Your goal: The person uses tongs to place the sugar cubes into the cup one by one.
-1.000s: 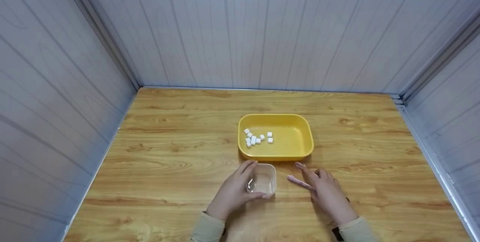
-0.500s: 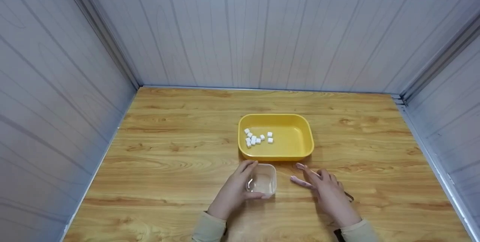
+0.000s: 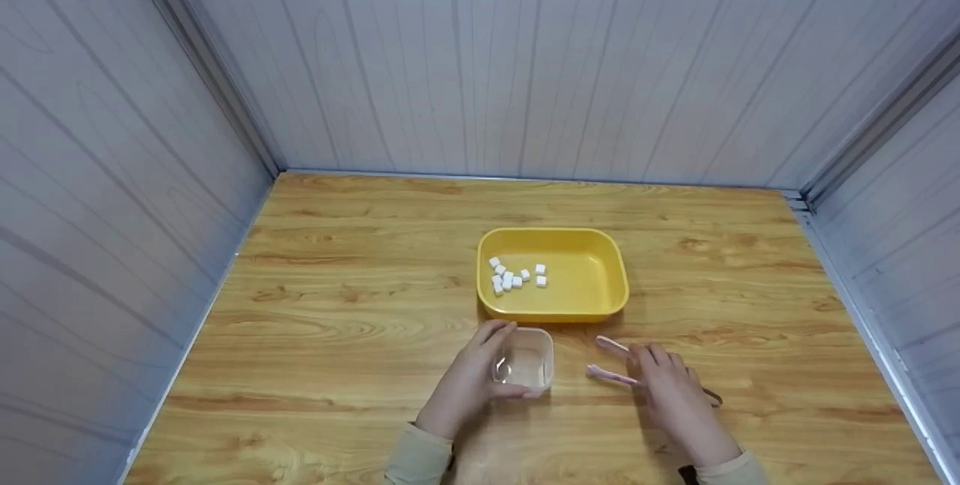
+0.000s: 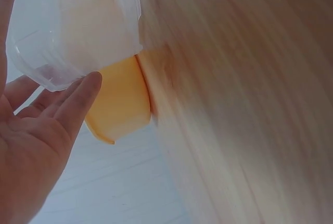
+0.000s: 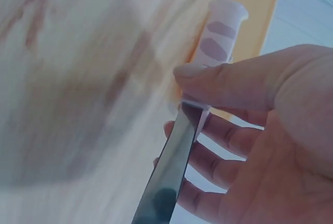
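Note:
My left hand (image 3: 469, 372) grips a small clear plastic container (image 3: 534, 357) from its left side, thumb at the near side and fingers at the far side. No contents show inside the container. My right hand (image 3: 675, 399) holds a pair of tongs (image 3: 613, 375) with pink tips spread apart and pointing left. In the right wrist view, the thumb presses one pink-and-white tong arm (image 5: 216, 47) where it joins the metal strip (image 5: 169, 166), with fingers on the other side. Beyond both hands stands a yellow tub (image 3: 585, 286), and several white cubes (image 3: 507, 281) lie in its left half.
The wood-grain table (image 3: 337, 335) reaches back to a pale panelled wall (image 3: 495, 64), with panels on the left and right too. The tub's near side is close behind the clear container.
My right hand has drawn slightly right and toward me with the tongs, whose tips are now farther from the tub. The left hand and container stay put.

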{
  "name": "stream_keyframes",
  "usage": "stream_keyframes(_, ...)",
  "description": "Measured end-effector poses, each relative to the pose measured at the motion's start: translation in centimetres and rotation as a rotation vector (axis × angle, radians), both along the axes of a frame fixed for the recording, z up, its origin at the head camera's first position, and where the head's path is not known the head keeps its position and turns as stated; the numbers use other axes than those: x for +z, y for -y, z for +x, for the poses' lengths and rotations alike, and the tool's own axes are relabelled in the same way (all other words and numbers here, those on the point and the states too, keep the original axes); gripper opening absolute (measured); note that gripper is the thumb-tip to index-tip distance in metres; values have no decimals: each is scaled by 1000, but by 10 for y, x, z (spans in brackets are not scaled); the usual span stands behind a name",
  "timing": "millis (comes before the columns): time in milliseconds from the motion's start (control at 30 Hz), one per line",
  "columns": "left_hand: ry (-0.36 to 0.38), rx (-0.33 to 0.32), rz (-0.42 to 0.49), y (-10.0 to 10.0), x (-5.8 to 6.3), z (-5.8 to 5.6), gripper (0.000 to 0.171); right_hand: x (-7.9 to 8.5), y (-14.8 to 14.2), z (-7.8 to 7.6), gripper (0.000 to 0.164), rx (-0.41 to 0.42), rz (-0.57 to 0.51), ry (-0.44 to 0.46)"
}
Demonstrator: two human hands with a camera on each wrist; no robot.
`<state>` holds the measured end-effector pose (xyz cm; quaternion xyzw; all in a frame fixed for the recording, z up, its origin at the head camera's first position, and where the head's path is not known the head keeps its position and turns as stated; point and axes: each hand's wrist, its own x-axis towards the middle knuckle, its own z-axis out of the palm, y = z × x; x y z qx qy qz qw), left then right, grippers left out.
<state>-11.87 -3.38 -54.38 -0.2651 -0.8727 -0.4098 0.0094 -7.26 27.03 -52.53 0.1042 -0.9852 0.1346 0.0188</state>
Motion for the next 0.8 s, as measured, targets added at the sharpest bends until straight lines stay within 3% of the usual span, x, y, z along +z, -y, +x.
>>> stream_keyframes(267,-9,-2,29,2,-1,1,96,14,-10,7,62,63,-43,-80)
stream_keyframes(567,32,11,22,1,-2,1,96,33,-9,8,61,72,-3,-111)
stream_keyframes(800,21,9,30,0,0,2,96,42,-8,5,59,71,0,-131)
